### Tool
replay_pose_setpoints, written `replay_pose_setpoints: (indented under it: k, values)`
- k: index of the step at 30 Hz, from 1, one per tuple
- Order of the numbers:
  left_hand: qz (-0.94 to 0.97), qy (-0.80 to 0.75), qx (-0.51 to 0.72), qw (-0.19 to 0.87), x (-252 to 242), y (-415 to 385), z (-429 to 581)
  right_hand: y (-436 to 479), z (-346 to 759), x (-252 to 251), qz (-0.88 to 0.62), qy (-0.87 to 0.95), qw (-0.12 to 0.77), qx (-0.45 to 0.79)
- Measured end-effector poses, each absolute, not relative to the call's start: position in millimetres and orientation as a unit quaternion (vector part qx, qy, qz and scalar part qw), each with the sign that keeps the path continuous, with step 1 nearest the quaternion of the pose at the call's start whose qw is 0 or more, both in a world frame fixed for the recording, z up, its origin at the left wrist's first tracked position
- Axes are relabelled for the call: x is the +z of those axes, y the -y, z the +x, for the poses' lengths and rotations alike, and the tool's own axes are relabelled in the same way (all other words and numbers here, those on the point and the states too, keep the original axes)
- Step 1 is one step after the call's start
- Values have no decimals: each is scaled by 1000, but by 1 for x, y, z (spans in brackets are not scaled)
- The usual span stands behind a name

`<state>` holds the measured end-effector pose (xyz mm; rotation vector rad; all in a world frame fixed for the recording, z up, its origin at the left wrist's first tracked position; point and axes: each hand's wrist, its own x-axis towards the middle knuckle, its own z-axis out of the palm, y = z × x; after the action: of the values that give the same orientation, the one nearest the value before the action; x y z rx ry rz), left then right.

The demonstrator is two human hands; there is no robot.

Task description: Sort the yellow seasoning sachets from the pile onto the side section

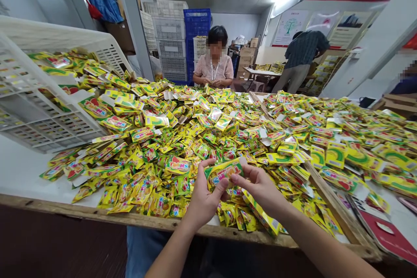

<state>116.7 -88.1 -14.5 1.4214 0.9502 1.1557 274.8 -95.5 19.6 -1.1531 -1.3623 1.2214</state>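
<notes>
A glossy yellow-and-green foil sachet point(224, 171) lies crosswise between the two hands, its long axis nearly level and rising slightly toward the right hand point(257, 186). The left hand point(203, 195) pinches the lower left end between thumb and curled fingers, while the right hand, half closed, grips the opposite end with its fingertips. Neither hand is open, and neither sits clearly nearer, with the printed middle of the sachet showing between them. Just beyond and beneath the hands spreads a heaped mound of matching yellow-green sachets point(169, 139), spilling across a white table top point(22, 169). Farther out past the left hand, a tilted white plastic crate point(42, 126) leans into the mound. Past the right hand, a long wooden divider board point(335, 204) runs through the sachets, with a red folder point(387, 230) beside it. A worn wooden table edge point(130, 221) passes just below the wrists, and well beyond the hands, across the table, stands a person in a pale blouse point(213, 67)
</notes>
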Motion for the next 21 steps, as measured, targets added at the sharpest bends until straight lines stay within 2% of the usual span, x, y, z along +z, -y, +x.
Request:
replay_pose_setpoints:
  k: [2, 4, 7, 9, 12, 14, 16, 17, 19, 21]
  values:
    - [553, -392, 486, 553, -19, 91, 121, 99, 272, 15, -456, 562, 453, 521]
    - [536, -398, 507, 545, -26, 96, 127, 105, 268, 7, -454, 563, 471, 504]
    - [520, -407, 528, 535, -36, 101, 134, 112, 269, -9, -476, 531, 576, 400]
    - [562, -409, 499, 518, -42, 101, 134, 111, 279, -16, -492, 506, 621, 342]
    - [665, -413, 432, 447, -39, 100, 124, 99, 322, -12, -560, 500, 583, 309]
    - [689, -401, 426, 429, -26, 104, 111, 85, 368, 5, -651, 464, 565, 205]
    - [685, -341, 457, 453, -8, 113, 95, 71, 417, 26, -729, 356, 584, -21]
    - [678, -299, 475, 474, 0, 120, 87, 65, 438, 36, -743, 314, 586, -80]
    - [658, -218, 503, 516, 12, 139, 73, 54, 464, 49, -771, 277, 548, -165]
    - [633, -187, 517, 545, 13, 160, 64, 43, 464, 47, -781, 361, 484, -158]
